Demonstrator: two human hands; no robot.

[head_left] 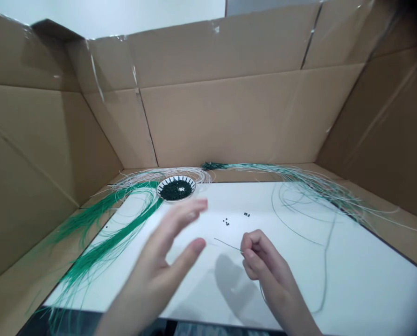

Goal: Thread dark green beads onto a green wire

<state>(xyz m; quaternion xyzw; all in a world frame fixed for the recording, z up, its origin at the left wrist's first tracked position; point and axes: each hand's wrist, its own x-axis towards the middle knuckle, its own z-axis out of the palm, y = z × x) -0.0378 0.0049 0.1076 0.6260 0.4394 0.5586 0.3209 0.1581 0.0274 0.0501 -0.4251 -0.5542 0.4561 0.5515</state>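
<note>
Tall brown cardboard walls enclose the work area at the back and on both sides, with creases and shiny tape showing. Inside them lies a white table with a dark edge. On the left, long bundles of bright green strands fan out over the table's edge towards the viewer. At the back right, a looser sheaf of pale green strands spreads across the table's corner and onto the cardboard.

Two bare hands reach in from the bottom. The left hand, slightly blurred, is open above the table, thumb and fingers well parted. The right hand is curled, its thumb and forefinger pinching a thin dark strand. White looping strands lie along the back left, near a small round bowl with a striped rim, filled with tiny dark pieces.

The pinched strand is near the middle of the table, its free tip pointing left into the space between the hands. Just beyond it sit two little clusters of black bits, one nearer the centre, the other slightly further right
</note>
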